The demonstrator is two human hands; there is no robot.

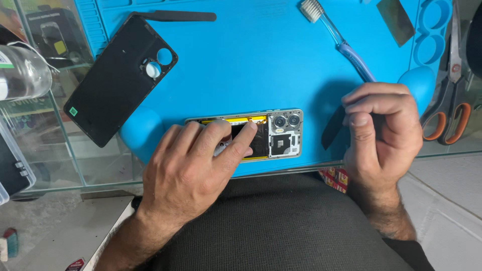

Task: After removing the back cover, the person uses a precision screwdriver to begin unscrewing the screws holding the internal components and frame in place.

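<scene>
We see a bright blue mat [281, 55] with a black phone cover [113, 80] on it. The open phone [281, 135] is silver, black and yellow inside. The toothbrush [341, 45] is purple with white bristles, and the scissors [452, 95] have orange handles.

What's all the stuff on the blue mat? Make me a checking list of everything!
Surface: blue work mat on a glass table.
Job's things: opened phone, back off, cameras and inner parts showing; black back cover lies apart at upper left.
Clutter: toothbrush, black flat pry tool, scissors with orange handles, small dark film piece, clear bottle.
Grips: left hand presses fingers on the phone; right hand curled beside it, pinching a thin dark strip.
Cables: nothing seen.
Surroundings: tiled floor, dark lap below.
</scene>
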